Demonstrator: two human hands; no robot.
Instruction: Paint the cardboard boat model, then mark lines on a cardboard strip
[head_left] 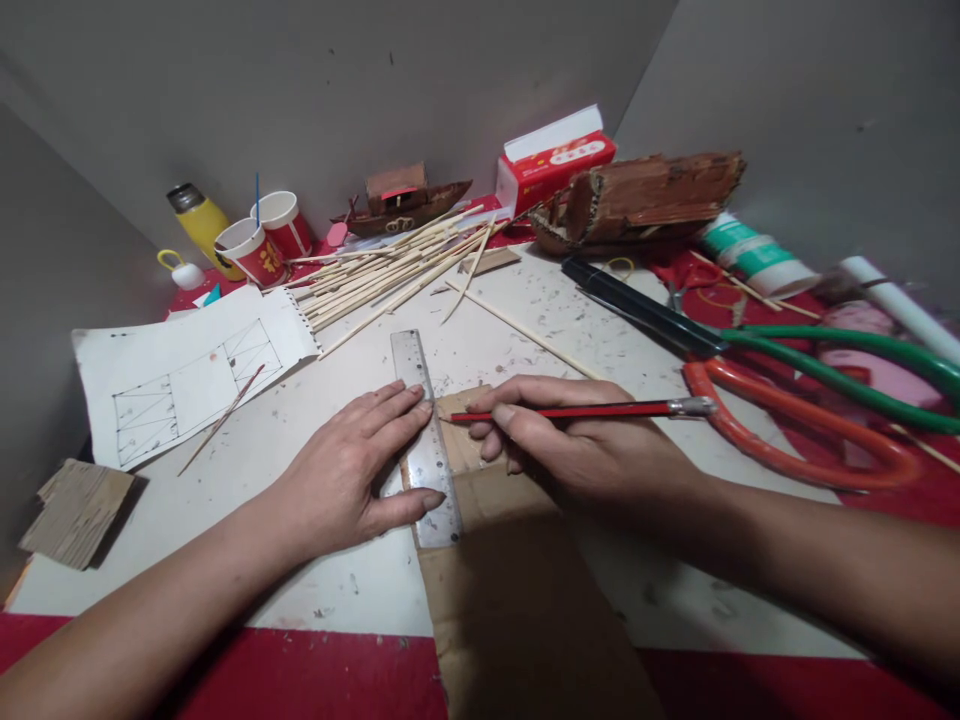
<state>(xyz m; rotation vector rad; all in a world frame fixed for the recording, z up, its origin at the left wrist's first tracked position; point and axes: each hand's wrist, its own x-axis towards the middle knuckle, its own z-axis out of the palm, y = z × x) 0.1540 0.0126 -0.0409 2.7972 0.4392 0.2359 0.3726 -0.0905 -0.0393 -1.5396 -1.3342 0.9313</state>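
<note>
My left hand [367, 465] lies flat with its fingers stretched over a metal ruler [435, 500], pressing it down along the left edge of a strip of brown cardboard [517, 600]. A red and black pencil [600, 409] is pinched in my right hand [555, 430], just right of the ruler. The pencil's tip points left, close to the ruler's edge and the cardboard; whether it touches is too small to tell. The near part of the cardboard is in shadow and runs toward me past the bottom of the view.
Large shears [810, 380] with green and orange handles lie at right. Several thin wooden sticks [390, 265], a drawn sketch sheet [202, 375], stacked cardboard pieces [79, 515], paper cups [251, 250], a yellow bottle [201, 225] and two model boats [645, 205] [409, 200] surround the work surface.
</note>
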